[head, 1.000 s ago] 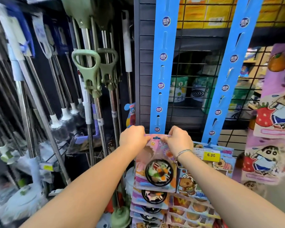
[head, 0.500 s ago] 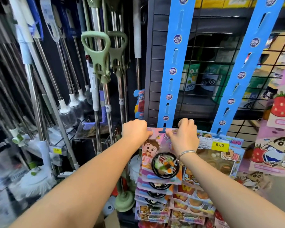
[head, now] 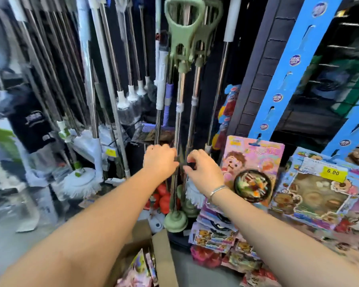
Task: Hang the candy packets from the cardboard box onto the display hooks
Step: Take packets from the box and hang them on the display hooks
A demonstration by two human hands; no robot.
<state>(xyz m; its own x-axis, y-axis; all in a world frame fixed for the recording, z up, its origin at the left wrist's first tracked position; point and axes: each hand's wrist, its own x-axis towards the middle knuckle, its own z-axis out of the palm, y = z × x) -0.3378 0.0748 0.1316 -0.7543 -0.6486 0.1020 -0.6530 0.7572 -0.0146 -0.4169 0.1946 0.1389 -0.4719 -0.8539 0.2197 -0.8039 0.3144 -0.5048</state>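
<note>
**Between packets: both hands free, box waiting below**

My left hand (head: 160,160) and right hand (head: 204,172) hang side by side in mid-air, fingers (head: 195,156) loosely curled and nearly touching. As far as the blur lets me judge, they hold nothing. The pink candy packet (head: 252,160) hangs at 3 o'clock from my right hand, on the lowest clip of the blue display strip (head: 294,67), so I take that hanging as done and a fresh pick as the step in hand.

The cardboard box (head: 164,253) sits at 6 o'clock, flap up, with more packets (head: 138,272) showing inside. The next move calls for dropping both hands straight down and pinching one packet by its top edge. Then I bring it up toward 2 o'clock, where the strip's slots stand free.

Room is tight. The mop handles (head: 180,112) stand just behind my knuckles at 12 o'clock, and the green plunger (head: 175,220) stands beside the box's far edge. Hung packets crowd 4 o'clock below my right wrist. The open lane runs between my forearms, down to the box.
</note>
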